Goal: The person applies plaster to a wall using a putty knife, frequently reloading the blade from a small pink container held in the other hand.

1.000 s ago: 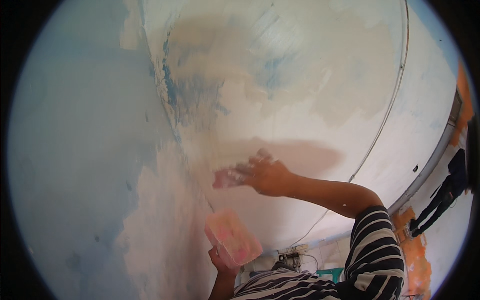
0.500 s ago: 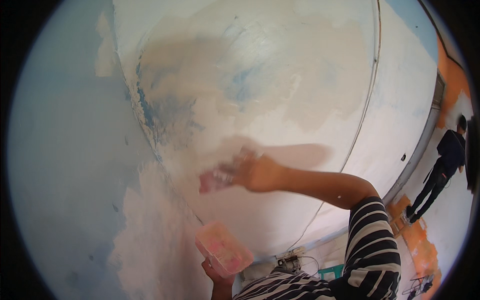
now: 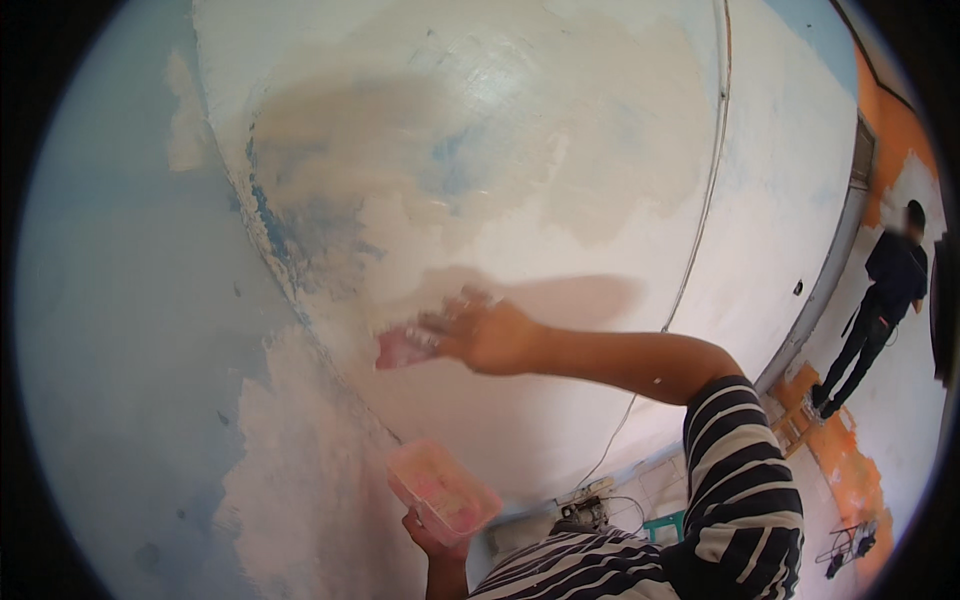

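Observation:
My right hand [image 3: 487,336] is closed on a flat reddish putty scraper [image 3: 396,348], its fingers spread along the blade and smeared with pale putty. The scraper lies against or very close to the patchy white and beige wall [image 3: 560,240]; exact contact is hard to tell. Lower down, my left hand [image 3: 432,540] grips a pink rectangular plastic tub [image 3: 445,490] from below and the side. Pinkish residue coats the inside of that tub. Bare blue patches [image 3: 265,210] show through the coating along the wall's corner.
To the left, a blue wall [image 3: 130,300] meets the coated one at a rough corner. A cable [image 3: 712,180] runs down the wall at right. Another person [image 3: 890,290] stands on a wooden stool [image 3: 795,425] at far right. Below are a green plastic piece [image 3: 665,527] and clutter [image 3: 590,505].
My right hand and the scraper have shifted slightly left and up. The tub in my left hand stays nearly in place, and the whole view has moved a little.

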A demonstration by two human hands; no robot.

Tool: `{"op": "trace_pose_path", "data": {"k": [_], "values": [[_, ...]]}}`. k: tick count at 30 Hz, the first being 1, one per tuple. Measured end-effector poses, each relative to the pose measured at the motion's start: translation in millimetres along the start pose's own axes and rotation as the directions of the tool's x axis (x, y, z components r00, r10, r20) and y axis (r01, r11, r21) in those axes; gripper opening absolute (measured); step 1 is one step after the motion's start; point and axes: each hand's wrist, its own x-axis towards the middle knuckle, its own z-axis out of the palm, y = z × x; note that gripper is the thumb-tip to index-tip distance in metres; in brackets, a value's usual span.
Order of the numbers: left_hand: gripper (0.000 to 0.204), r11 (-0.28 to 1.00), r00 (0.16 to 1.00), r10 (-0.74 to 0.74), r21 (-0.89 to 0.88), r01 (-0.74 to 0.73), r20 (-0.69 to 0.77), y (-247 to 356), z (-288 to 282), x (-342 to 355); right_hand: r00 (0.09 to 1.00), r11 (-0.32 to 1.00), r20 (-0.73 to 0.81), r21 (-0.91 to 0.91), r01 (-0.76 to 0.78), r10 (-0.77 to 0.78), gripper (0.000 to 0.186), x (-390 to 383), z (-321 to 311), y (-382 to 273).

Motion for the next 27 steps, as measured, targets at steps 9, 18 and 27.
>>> {"op": "trace_pose_path", "data": {"k": [9, 18, 27], "values": [[0.057, 0.998, 0.998, -0.059, -0.037, 0.059, -0.001, -13.9, 22.6, -5.5, 0.559, 0.58, -0.828, -0.428, -0.693, 0.056, 0.032, -15.2, -147.1, 134.6], [0.058, 0.999, 0.999, 0.031, -0.014, -0.032, -0.039, -8.6, 13.1, -2.2, 0.925, 0.93, -0.376, -0.32, -0.182, 0.052, 0.041, -9.9, -65.3, 15.8], [0.059, 1.0, 1.0, 0.001, -0.001, -0.001, -0.019, -32.3, 11.1, 2.5, 0.718, 0.747, -0.694, -0.446, -0.493, 0.059, 0.039, -33.7, -118.2, 100.9]]}}
